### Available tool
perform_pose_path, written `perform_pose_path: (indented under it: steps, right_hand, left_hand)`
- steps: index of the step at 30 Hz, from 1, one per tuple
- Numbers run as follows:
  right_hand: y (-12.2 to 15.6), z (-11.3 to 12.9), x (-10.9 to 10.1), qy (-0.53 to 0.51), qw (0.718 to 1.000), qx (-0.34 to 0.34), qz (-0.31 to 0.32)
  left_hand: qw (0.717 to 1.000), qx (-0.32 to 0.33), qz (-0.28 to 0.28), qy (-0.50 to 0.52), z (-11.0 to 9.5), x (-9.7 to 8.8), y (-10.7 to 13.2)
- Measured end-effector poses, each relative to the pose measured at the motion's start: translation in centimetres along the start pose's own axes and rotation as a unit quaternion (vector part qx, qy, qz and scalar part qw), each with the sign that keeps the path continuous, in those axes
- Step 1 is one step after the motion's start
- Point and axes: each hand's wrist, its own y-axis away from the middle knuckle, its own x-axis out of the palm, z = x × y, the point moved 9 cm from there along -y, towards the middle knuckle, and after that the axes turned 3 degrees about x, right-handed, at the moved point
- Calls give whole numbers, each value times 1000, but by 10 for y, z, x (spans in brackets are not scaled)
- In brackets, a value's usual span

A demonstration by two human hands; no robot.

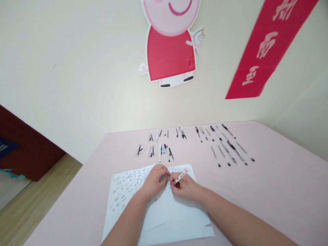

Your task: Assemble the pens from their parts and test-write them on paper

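My right hand (186, 188) is closed around a white pen with pink-red markings (181, 176), its lower end down near the sheet. Beside it, my left hand (155, 181) rests on the paper with its fingers curled. A small greyish thing shows under those fingertips, too hidden to name. Both hands lie over a white sheet of paper (184, 222), and their fingertips nearly meet. Rows of dark handwriting cover the left and upper part of the sheet; the lower right part is blank. My left forearm hides some of the writing.
Beyond the paper, pen parts (153, 151) and small dark pieces lie in two rows on the pink tablecloth (256, 198). Several pens (232, 147) lie in two rows at the back right. A wall with a pig cutout (171, 54) and a red banner (266, 51) stands behind.
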Motion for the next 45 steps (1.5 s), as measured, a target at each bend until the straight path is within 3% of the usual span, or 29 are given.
perform_pose_path:
  steps: [13,17,23,37,45]
  right_hand:
    - [1,1,-2,-21,1000,-11,-5]
    - [1,-5,-10,-33,999,20,-25]
    - [6,-17,-11,-62,995,73,-4]
    - [15,1,-12,-12,1000,-1,-4]
    - [15,-3,-10,-7,1000,27,8]
  left_hand:
    - [1000,-8,5,7,0,0,0]
    - [1000,-12,7,7,1,0,1]
    - [1000,-9,0,10,2,-1,2]
    - [1000,-15,12,7,2,1,1]
    - [1000,-17,7,9,2,1,1]
